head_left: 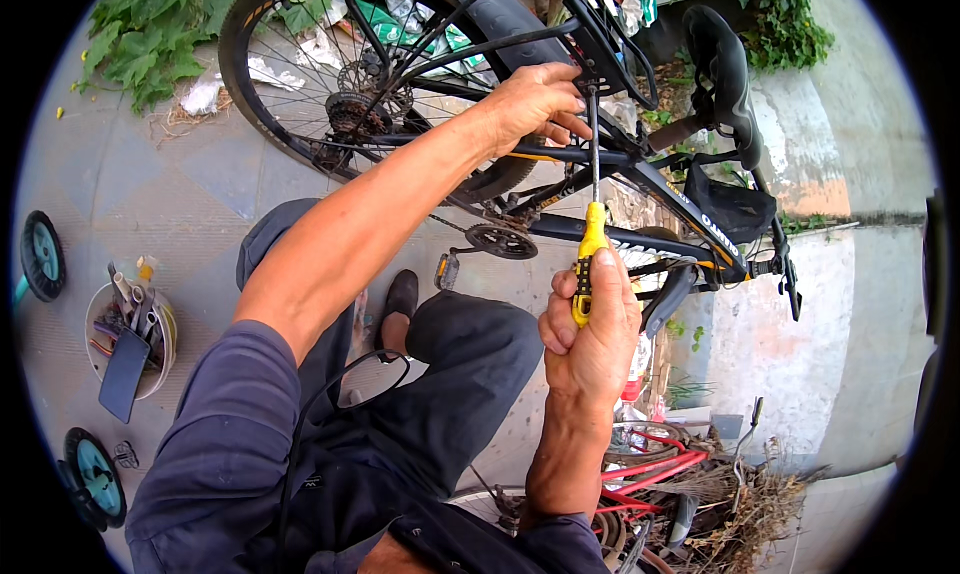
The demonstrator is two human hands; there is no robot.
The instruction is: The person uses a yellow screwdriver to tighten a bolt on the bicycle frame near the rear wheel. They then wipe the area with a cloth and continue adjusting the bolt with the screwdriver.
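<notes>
In my right hand is a screwdriver with a yellow and black handle, fingers wrapped round the grip. Its long metal shaft points away from me, and the tip meets the underside of a black rear rack on a bicycle. My left hand reaches across beside that tip. Its fingers are apart and bent, some at the rack's bracket and others close to the shaft; I see nothing held in them. The bicycle has a black frame with white and orange markings. Its saddle is to the right of the rack.
The bicycle's rear wheel stands at upper left, its crank and pedal near my knees. A white bucket of tools and small teal-hubbed wheels lie left. Red bicycle parts and dry twigs are piled lower right, by a wall.
</notes>
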